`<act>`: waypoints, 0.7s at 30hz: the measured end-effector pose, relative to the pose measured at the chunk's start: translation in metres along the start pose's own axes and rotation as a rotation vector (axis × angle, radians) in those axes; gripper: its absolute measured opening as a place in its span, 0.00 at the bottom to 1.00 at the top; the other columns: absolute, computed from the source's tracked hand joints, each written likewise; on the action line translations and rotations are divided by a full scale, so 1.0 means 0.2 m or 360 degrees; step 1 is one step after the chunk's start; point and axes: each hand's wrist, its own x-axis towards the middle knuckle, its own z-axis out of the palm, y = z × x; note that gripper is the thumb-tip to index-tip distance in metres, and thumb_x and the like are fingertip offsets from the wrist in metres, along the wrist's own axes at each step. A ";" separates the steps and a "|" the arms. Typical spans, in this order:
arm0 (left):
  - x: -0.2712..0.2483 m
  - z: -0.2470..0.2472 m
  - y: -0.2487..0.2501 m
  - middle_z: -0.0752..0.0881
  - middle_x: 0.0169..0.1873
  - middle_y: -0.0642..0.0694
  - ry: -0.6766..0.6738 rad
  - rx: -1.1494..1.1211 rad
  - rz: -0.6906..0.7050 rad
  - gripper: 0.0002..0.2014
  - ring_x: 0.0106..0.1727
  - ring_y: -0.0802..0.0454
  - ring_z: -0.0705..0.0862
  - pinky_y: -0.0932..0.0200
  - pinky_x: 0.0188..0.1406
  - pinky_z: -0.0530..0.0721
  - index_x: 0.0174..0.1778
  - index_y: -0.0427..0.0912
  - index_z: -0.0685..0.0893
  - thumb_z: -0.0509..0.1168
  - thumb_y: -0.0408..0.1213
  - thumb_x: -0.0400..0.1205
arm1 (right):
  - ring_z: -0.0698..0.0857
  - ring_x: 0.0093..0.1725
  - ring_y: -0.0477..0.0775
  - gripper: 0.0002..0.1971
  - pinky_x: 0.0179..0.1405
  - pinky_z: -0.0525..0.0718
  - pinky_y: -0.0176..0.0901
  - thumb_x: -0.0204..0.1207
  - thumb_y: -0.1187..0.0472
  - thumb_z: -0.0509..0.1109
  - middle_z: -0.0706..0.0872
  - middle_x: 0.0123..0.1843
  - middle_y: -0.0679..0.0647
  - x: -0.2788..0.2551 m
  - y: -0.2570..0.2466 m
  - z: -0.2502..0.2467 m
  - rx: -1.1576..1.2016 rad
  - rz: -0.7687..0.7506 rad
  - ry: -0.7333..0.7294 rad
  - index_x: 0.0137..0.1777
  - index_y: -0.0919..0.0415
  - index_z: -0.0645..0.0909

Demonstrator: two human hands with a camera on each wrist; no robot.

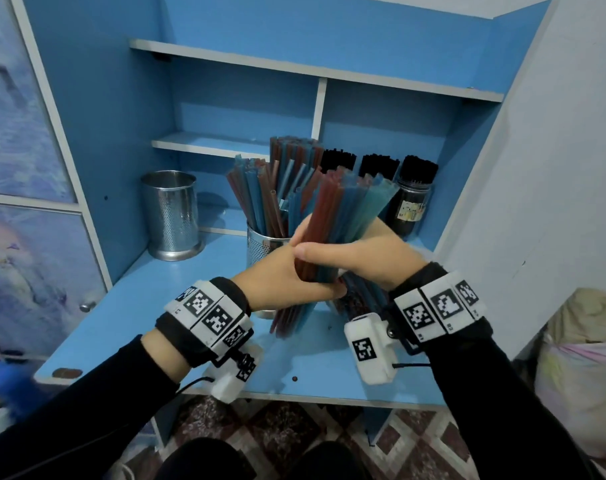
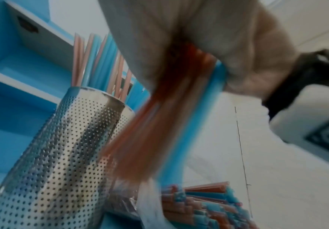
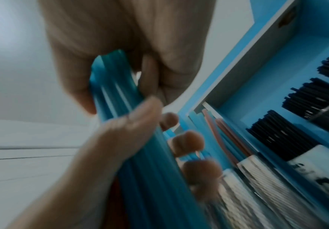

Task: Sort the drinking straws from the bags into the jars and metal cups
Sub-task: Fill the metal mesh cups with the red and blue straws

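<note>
A thick bundle of red and blue straws (image 1: 332,223) stands tilted above the desk, fanned out at the top. My left hand (image 1: 277,271) grips its lower part from the left. My right hand (image 1: 367,258) grips it from the right, thumb across the front. In the right wrist view my right hand (image 3: 120,46) and the left hand's fingers (image 3: 189,139) wrap the blue straws (image 3: 140,155). Under my hands lies a clear bag (image 2: 198,209) with more red and blue straws. Behind stands a perforated metal cup (image 1: 261,247) holding straws.
An empty perforated metal cup (image 1: 171,216) stands at the back left of the blue desk (image 1: 128,327). Three jars of black straws (image 1: 414,202) line the back right. Shelves (image 1: 208,143) rise behind; a white wall is at the right.
</note>
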 end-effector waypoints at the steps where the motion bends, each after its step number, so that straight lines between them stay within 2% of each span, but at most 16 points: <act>1: 0.00 0.00 0.00 0.84 0.50 0.76 0.0171 -0.0052 0.0075 0.24 0.53 0.72 0.85 0.68 0.54 0.83 0.59 0.64 0.79 0.78 0.37 0.74 | 0.90 0.47 0.47 0.07 0.50 0.85 0.39 0.71 0.70 0.78 0.90 0.43 0.48 0.01 0.00 0.00 0.0044 -0.0059 0.0134 0.47 0.62 0.86; 2: 0.00 -0.01 -0.01 0.84 0.53 0.71 0.0378 -0.0082 0.0167 0.27 0.57 0.67 0.85 0.63 0.58 0.83 0.63 0.60 0.77 0.80 0.41 0.72 | 0.90 0.47 0.49 0.07 0.50 0.86 0.42 0.71 0.70 0.77 0.90 0.43 0.49 0.03 -0.02 -0.01 0.0113 -0.0120 0.0278 0.47 0.63 0.86; 3: 0.00 -0.02 -0.02 0.84 0.52 0.67 0.0618 -0.0045 0.0269 0.28 0.55 0.63 0.85 0.62 0.57 0.83 0.62 0.55 0.76 0.81 0.45 0.70 | 0.90 0.48 0.51 0.06 0.50 0.86 0.43 0.72 0.70 0.77 0.90 0.43 0.50 0.05 -0.03 -0.02 0.0176 -0.0195 0.0394 0.47 0.63 0.85; 5: 0.00 -0.05 -0.06 0.77 0.48 0.60 0.1114 0.0201 0.0434 0.30 0.48 0.60 0.79 0.68 0.50 0.78 0.55 0.52 0.71 0.81 0.54 0.67 | 0.90 0.47 0.50 0.04 0.46 0.86 0.41 0.73 0.67 0.77 0.90 0.42 0.49 0.09 -0.07 -0.06 0.0229 -0.0347 0.0565 0.44 0.61 0.85; 7: 0.01 -0.07 -0.12 0.69 0.50 0.52 0.1475 0.0431 0.0425 0.35 0.49 0.55 0.72 0.64 0.51 0.74 0.56 0.52 0.64 0.80 0.59 0.65 | 0.90 0.47 0.49 0.04 0.45 0.86 0.40 0.72 0.64 0.77 0.90 0.41 0.46 0.12 -0.11 -0.09 0.0268 -0.0436 0.0747 0.42 0.56 0.86; 8: 0.02 -0.08 -0.16 0.66 0.53 0.50 0.1558 0.0451 0.0331 0.39 0.52 0.53 0.71 0.61 0.55 0.75 0.58 0.52 0.62 0.80 0.61 0.63 | 0.90 0.47 0.48 0.04 0.47 0.86 0.39 0.72 0.64 0.77 0.90 0.41 0.44 0.14 -0.13 -0.09 0.0281 -0.0476 0.0816 0.41 0.55 0.86; 10: 0.05 -0.11 -0.23 0.64 0.61 0.47 0.1501 0.0339 0.0008 0.52 0.63 0.53 0.68 0.60 0.68 0.71 0.70 0.49 0.59 0.81 0.65 0.58 | 0.90 0.46 0.44 0.04 0.46 0.85 0.32 0.72 0.65 0.77 0.90 0.39 0.42 0.18 -0.15 -0.09 0.0252 -0.0494 0.0880 0.42 0.56 0.86; 12: 0.08 -0.14 -0.31 0.60 0.72 0.48 0.1207 0.0081 -0.0259 0.68 0.74 0.57 0.64 0.63 0.78 0.63 0.82 0.47 0.47 0.83 0.62 0.54 | 0.90 0.44 0.41 0.04 0.43 0.84 0.28 0.72 0.64 0.77 0.90 0.38 0.42 0.22 -0.15 -0.07 0.0185 -0.0427 0.0875 0.42 0.58 0.85; 13: 0.09 -0.15 -0.35 0.60 0.75 0.50 0.1059 -0.0015 -0.0302 0.71 0.76 0.61 0.64 0.66 0.79 0.62 0.83 0.47 0.41 0.84 0.57 0.54 | 0.90 0.44 0.41 0.03 0.43 0.84 0.28 0.72 0.64 0.78 0.90 0.38 0.42 0.24 -0.15 -0.05 0.0158 -0.0378 0.0865 0.42 0.57 0.86; 14: 0.10 -0.16 -0.38 0.63 0.76 0.53 0.0952 -0.0044 -0.0324 0.71 0.75 0.65 0.67 0.70 0.77 0.64 0.84 0.47 0.41 0.86 0.52 0.56 | 0.90 0.43 0.41 0.04 0.42 0.85 0.28 0.71 0.64 0.78 0.91 0.37 0.42 0.26 -0.14 -0.04 0.0132 -0.0328 0.0861 0.40 0.56 0.86; 15: 0.10 -0.18 -0.41 0.68 0.73 0.56 0.0891 -0.0025 -0.0353 0.68 0.71 0.67 0.71 0.71 0.75 0.67 0.84 0.47 0.45 0.87 0.49 0.57 | 0.90 0.42 0.41 0.04 0.41 0.85 0.29 0.71 0.64 0.78 0.91 0.36 0.43 0.29 -0.13 -0.02 0.0090 -0.0288 0.0862 0.39 0.55 0.86; 16: 0.11 -0.19 -0.43 0.73 0.70 0.58 0.0872 0.0016 -0.0402 0.64 0.67 0.66 0.76 0.66 0.74 0.72 0.82 0.47 0.52 0.88 0.48 0.57 | 0.90 0.41 0.42 0.03 0.41 0.86 0.30 0.71 0.63 0.78 0.91 0.36 0.45 0.31 -0.12 -0.01 0.0035 -0.0263 0.0863 0.38 0.56 0.87; 18: 0.11 -0.20 -0.45 0.80 0.65 0.57 0.0857 0.0111 -0.0483 0.55 0.65 0.61 0.80 0.55 0.71 0.78 0.76 0.50 0.65 0.87 0.52 0.56 | 0.90 0.40 0.47 0.05 0.43 0.88 0.36 0.72 0.62 0.76 0.91 0.37 0.53 0.37 -0.10 0.01 -0.0067 -0.0220 0.0873 0.40 0.64 0.86; 19: 0.11 -0.21 -0.46 0.81 0.65 0.56 0.0836 0.0149 -0.0497 0.52 0.65 0.59 0.81 0.54 0.69 0.79 0.73 0.52 0.68 0.86 0.55 0.55 | 0.89 0.42 0.51 0.08 0.44 0.88 0.39 0.72 0.61 0.76 0.90 0.39 0.57 0.40 -0.08 0.00 -0.0108 -0.0191 0.0876 0.42 0.67 0.85; 21: 0.11 -0.22 -0.45 0.81 0.64 0.55 0.0795 0.0184 -0.0502 0.50 0.65 0.58 0.81 0.57 0.65 0.78 0.69 0.54 0.70 0.85 0.58 0.53 | 0.87 0.47 0.58 0.11 0.50 0.89 0.51 0.70 0.57 0.75 0.88 0.41 0.63 0.47 -0.05 0.00 -0.0191 -0.0111 0.0870 0.42 0.66 0.84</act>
